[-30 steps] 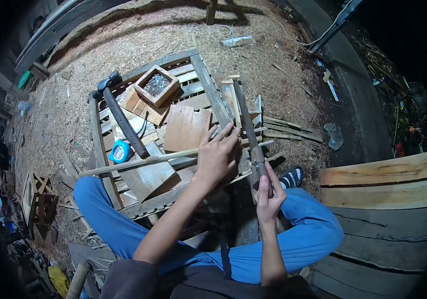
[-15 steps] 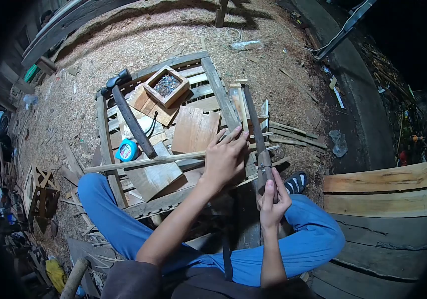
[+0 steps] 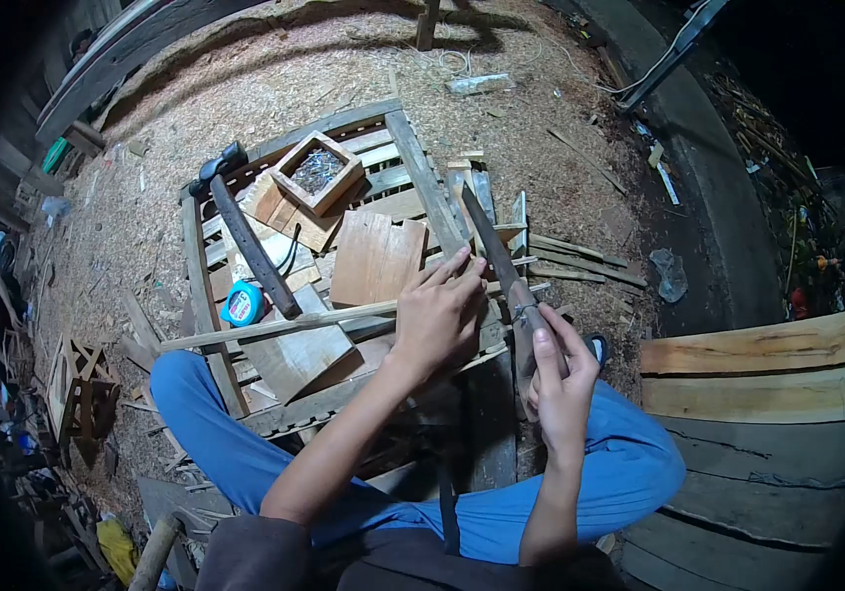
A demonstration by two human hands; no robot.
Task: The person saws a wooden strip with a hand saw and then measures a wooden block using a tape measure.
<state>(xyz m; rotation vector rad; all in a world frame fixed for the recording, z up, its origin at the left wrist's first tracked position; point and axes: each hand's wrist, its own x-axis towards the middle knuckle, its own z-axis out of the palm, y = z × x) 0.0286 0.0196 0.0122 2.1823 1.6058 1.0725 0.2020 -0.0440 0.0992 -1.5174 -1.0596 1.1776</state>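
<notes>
Sawdust-covered ground at night, a slatted wooden bench (image 3: 207, 325) in front.

One hammer (image 3: 245, 231), one tape measure (image 3: 242, 304), one box of nails (image 3: 315, 170); left hand (image 3: 439, 310), fingers spread, presses one long stick (image 3: 284, 322); right hand (image 3: 560, 379), fingers wrapped, grips one knife (image 3: 497, 254).

— What are we wearing here?
— We have on bright blue trousers (image 3: 600, 463), loose and creased over both legs, and a dark greyish top (image 3: 255, 552) at the bottom of the view.
— And our arms?
— Both forearms are bare, with no sleeves reaching them. Our left hand (image 3: 437, 315) and right hand (image 3: 560, 389) wear no gloves, rings or watch that we can see.
— Anything on our feet?
— A dark sandal (image 3: 597, 347) with pale stripes shows beside our right knee.
</notes>
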